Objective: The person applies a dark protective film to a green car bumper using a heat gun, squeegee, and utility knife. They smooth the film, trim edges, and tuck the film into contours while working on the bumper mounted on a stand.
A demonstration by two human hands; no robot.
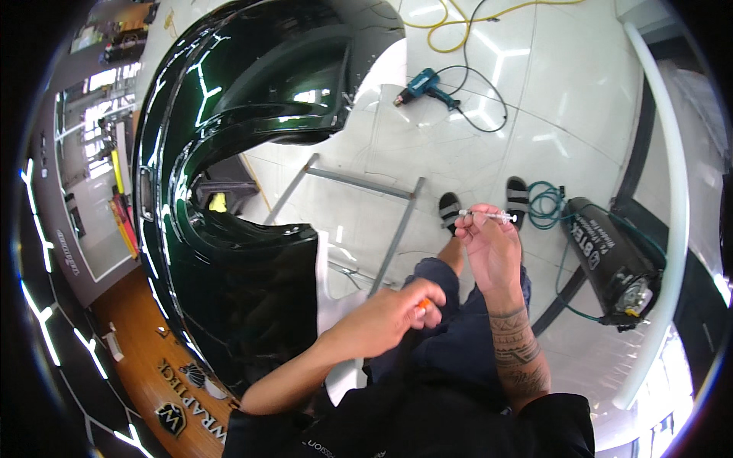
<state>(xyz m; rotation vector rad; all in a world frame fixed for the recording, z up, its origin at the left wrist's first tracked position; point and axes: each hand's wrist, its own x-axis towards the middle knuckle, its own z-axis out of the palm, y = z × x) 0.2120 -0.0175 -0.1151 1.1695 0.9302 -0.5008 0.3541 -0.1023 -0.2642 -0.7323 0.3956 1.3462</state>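
Syringe, head view: the syringe (498, 217) sits in the right hand (491, 244), pinched between thumb and fingers, in front of the body. The left hand (397, 317) is curled around a small orange piece (424, 304). Expect the syringe to be light, stiff, smooth and fairly fragile. Grip mid-length with gentle pressure; avoid loading the plunger (510, 218). Tip detail is too small to tell.

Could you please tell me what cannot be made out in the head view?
In the head view:
- Orange piece: mostly hidden by the left hand.
- Syringe: partly covered by the right hand; too small to tell its contents.
- Dark panel: its far end is cut off by the top edge.
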